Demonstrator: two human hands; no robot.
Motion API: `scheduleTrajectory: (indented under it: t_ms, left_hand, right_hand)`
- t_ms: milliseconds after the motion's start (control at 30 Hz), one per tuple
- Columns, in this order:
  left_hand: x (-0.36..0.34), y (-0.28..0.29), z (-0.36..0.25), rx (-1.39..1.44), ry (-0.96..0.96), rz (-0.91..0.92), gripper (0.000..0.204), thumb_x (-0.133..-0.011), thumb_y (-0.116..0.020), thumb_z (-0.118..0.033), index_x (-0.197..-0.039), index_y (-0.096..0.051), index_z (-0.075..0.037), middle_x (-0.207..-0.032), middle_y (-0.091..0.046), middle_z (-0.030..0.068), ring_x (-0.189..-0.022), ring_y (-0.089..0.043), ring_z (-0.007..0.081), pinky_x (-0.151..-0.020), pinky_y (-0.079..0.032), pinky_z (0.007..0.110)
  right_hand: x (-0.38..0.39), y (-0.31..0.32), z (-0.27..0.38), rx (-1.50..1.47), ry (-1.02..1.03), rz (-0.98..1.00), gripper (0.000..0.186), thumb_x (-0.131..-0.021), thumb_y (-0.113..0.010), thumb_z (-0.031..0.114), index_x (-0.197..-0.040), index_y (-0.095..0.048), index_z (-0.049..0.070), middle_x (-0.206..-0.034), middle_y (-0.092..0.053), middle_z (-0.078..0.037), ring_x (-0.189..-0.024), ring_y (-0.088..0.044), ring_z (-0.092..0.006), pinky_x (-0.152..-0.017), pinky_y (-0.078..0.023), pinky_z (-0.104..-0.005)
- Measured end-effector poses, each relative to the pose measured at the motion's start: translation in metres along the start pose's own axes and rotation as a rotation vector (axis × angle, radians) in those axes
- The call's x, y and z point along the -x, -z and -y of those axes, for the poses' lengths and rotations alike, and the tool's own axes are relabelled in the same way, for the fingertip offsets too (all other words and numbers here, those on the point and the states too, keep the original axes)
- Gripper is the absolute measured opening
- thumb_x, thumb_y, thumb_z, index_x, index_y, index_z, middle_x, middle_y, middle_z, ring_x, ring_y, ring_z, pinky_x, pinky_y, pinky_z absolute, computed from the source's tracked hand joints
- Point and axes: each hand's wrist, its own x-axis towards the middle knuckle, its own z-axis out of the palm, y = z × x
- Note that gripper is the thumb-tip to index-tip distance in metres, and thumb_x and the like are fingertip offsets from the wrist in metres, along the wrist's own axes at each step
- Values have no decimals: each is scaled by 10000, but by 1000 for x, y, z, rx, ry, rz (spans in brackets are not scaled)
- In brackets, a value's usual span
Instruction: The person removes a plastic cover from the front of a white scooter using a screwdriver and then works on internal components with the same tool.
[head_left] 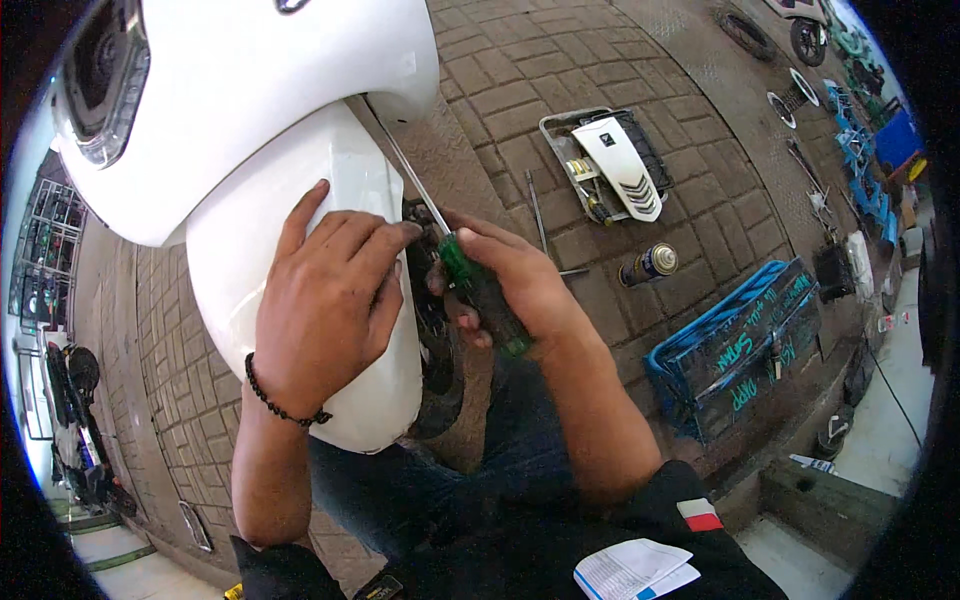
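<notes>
A white scooter front fender (350, 150) lies beneath the larger white body panel (270, 70), close in front of me. My left hand (325, 275) rests on the fender with its fingers stretched out, holding nothing; a dark bead bracelet circles the wrist. To its right, my right hand (515, 275) is wrapped round the green handle of a long screwdriver (458, 258). The thin shaft runs up and left toward the gap by the body panel's lower edge. Its tip is hidden there. Part of the dark wheel (440, 370) shows beside the fender.
On the brick floor to the right are a tray (548, 128) holding a white scooter panel (615, 155), a T-shaped tool (537, 210) and a spray can (650, 263). Nearer stands a dark toolbox (740, 350) with blue edges. Another motorcycle (80, 430) is at far left.
</notes>
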Motion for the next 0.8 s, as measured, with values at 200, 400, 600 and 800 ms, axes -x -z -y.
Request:
scheduleTrajectory:
  t_ms: [200, 400, 600, 800]
  left_hand:
    - [-44, 1, -6, -230, -139, 204, 436, -743, -595, -35, -1175, -562, -79, -1178, -568, 121, -1006, -594, 284, -974, -407, 454]
    - [-88, -42, 33, -180, -203, 656, 191, -820, -556, -119, -1000, -599, -71, -1035, -660, 150, -931, -653, 314, -751, -527, 428]
    - [-93, -55, 28, -256, -221, 529, 126, -838, -557, -157, -904, -629, -78, -934, -678, 115, -885, -669, 307, -746, -527, 441]
    - [-82, -51, 25, -266, -209, 414, 124, -863, -546, -170, -922, -607, -80, -937, -655, 98, -888, -661, 294, -767, -514, 437]
  right_hand:
    - [13, -15, 10, 1541, 350, -352, 503, -896, -548, 170, -1310, -408, -80, -964, -603, -349, -875, -604, -469, -771, -491, -501]
    - [16, -12, 14, 1132, 619, -334, 480, -915, -547, 238, -1283, -432, -47, -954, -657, -219, -772, -666, -381, -791, -541, -445]
    - [67, -1, -43, 360, 632, -541, 484, -994, -417, 451, -1176, -487, 8, -949, -648, -128, -808, -654, -176, -648, -520, -292]
    - [45, 10, -57, 866, 1099, -857, 556, -966, -446, 532, -1152, -507, 12, -859, -617, -88, -656, -616, -139, -565, -481, -263]
